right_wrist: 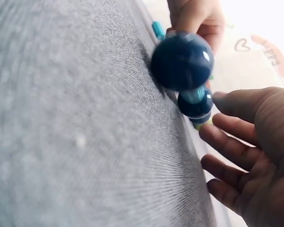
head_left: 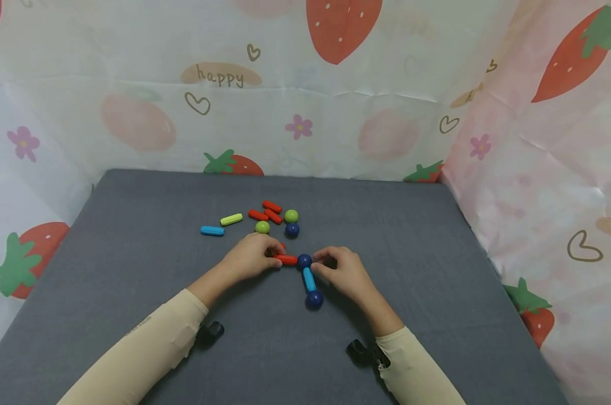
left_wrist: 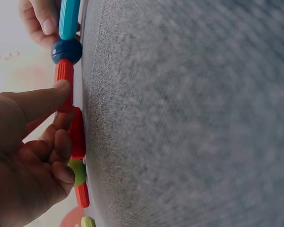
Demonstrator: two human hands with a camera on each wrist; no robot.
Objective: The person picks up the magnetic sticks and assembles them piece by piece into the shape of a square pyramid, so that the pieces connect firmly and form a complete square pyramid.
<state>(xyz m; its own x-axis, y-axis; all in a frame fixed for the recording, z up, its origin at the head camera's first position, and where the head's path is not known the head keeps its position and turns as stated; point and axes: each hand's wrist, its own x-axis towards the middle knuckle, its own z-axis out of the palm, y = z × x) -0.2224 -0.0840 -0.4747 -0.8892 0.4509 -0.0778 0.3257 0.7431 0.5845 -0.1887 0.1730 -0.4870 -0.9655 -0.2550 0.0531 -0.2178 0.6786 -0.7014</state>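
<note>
My left hand (head_left: 252, 257) pinches a red ribbed rod (head_left: 287, 259) between thumb and fingers. Its right end meets a dark blue ball (head_left: 304, 261). From that ball a light blue rod (head_left: 309, 279) runs toward the front, ending in another dark blue ball (head_left: 314, 300). In the left wrist view, the thumb lies on the red rod (left_wrist: 64, 78), with the ball (left_wrist: 66, 51) beyond it. My right hand (head_left: 347, 274) is beside the joining ball, fingers loosely bent. In the right wrist view its thumb is at that ball (right_wrist: 195, 103); contact is hard to tell.
Behind my left hand lie several red rods (head_left: 258, 215), a yellow-green rod (head_left: 231, 219), a blue rod (head_left: 212, 230), two green balls (head_left: 291, 216) and a dark blue ball (head_left: 292, 230). A strawberry-print cloth (head_left: 330, 129) rises behind the grey tabletop (head_left: 411, 236).
</note>
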